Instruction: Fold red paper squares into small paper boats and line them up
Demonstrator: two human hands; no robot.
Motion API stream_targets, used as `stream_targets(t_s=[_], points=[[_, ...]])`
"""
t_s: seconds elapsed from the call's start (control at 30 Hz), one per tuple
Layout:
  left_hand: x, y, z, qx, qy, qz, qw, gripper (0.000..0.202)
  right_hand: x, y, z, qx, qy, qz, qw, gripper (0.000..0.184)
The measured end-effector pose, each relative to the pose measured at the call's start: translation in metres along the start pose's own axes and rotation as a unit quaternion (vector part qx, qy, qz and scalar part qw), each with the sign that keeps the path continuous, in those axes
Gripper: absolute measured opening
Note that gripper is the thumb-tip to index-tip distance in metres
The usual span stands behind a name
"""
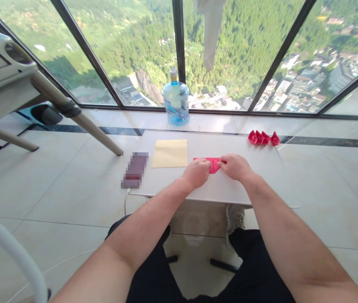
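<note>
A partly folded piece of red paper [213, 166] lies on the low white table [169, 185], between my two hands. My left hand [199, 171] has its fingers closed on the paper's left part and covers some of it. At the right edge, my right hand [234, 166] pinches the paper between thumb and fingers. Creases and a pointed lower edge show in the middle of the red sheet. Several small red folded paper pieces [259, 138] stand in a row at the table's far right corner.
Left of my hands lies a yellow paper sheet [169, 153]. A phone [135, 170], blurred out, rests at the table's left edge with a white cable [125, 203]. Behind the table a blue water jug [176, 103] stands by the window. A metal-legged frame [93, 130] is at left.
</note>
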State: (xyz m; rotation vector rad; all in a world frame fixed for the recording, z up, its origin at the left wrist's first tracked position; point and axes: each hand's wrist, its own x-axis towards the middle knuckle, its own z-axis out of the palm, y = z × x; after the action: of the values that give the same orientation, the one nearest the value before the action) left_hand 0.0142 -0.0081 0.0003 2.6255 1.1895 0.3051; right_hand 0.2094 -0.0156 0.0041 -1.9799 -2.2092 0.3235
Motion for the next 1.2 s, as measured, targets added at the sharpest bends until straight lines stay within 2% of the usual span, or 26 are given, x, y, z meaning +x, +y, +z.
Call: stream_targets(t_s=[0.1, 0.2, 0.3, 0.43, 0.57, 0.67, 0.73, 0.97, 1.2], points=[[0.006, -0.005, 0.000, 0.013, 0.034, -0.045, 0.998, 0.018, 0.000, -0.007, 0.002, -0.028, -0.012, 0.015, 0.999, 0.014], [0.010, -0.010, -0.002, 0.024, 0.054, -0.061, 0.996, 0.013, 0.000, -0.011, 0.004, -0.021, 0.016, 0.007, 1.000, 0.010], [0.014, -0.015, -0.005, 0.025, 0.025, -0.063, 0.997, 0.016, 0.001, -0.012, 0.006, 0.005, 0.042, -0.013, 0.999, 0.011], [0.016, -0.019, -0.010, 0.016, -0.027, -0.065, 0.997, 0.024, 0.001, -0.013, 0.006, 0.013, 0.021, -0.007, 1.000, 0.017], [0.015, -0.018, -0.011, 0.019, -0.006, -0.053, 0.998, 0.017, 0.000, -0.012, 0.005, 0.019, 0.015, -0.008, 1.000, 0.012], [0.015, -0.016, -0.010, 0.012, 0.005, -0.043, 0.999, 0.033, -0.002, -0.012, 0.002, 0.012, 0.013, -0.032, 0.999, 0.033], [0.015, -0.014, -0.010, 0.014, -0.011, -0.047, 0.999, 0.040, -0.003, -0.013, -0.001, -0.007, -0.005, -0.038, 0.999, 0.037], [0.017, -0.015, -0.010, 0.025, -0.043, -0.038, 0.998, 0.033, -0.003, -0.016, -0.007, -0.043, -0.028, -0.048, 0.998, 0.035], [0.016, -0.015, -0.008, 0.038, -0.039, -0.023, 0.998, 0.021, -0.002, -0.014, -0.005, -0.038, -0.034, -0.067, 0.996, 0.034]])
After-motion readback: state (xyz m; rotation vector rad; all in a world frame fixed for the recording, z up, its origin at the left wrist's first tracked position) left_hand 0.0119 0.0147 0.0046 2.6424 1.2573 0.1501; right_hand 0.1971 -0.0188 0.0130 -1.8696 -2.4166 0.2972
